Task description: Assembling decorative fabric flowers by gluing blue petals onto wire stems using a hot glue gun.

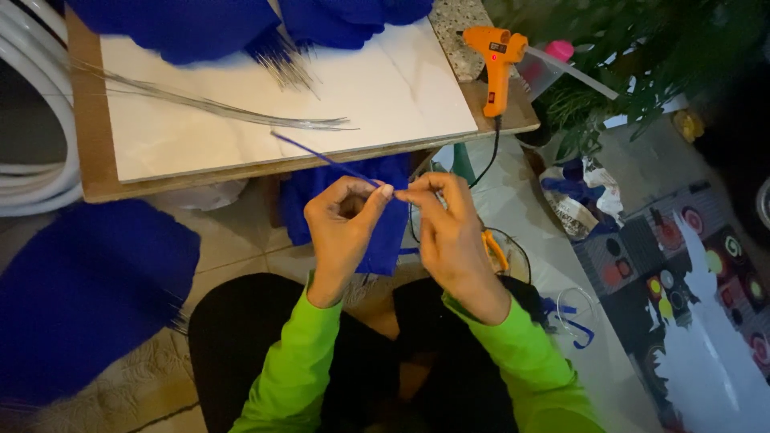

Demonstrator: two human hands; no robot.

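No box, bowl or tray shows clearly; the only holder-like thing is a crumpled bag (579,210) on the floor to the right, and what is in it cannot be told.

A pale marble-look board (377,88) lies on a low wooden table (90,152), whose front edge runs just above the hands. On the board lie a bundle of thin wires (216,104) and, at the back edge, heaps of blue cloth (184,28). An orange glue gun (495,64) stands at the table's right corner, its cord hanging over the edge. More blue cloth (80,297) fills the floor on the left, white hose coils (40,96) sit at the far left, and a plant (634,48) crowds the upper right. The freest room is the tiled floor between the table edge and the person's knees.

The left hand (341,232) and right hand (453,236) meet there, fingertips nearly touching. Both pinch a thin blue-wrapped stick (321,156) between thumb and forefinger; it runs from the fingertips up and left, over the table edge.
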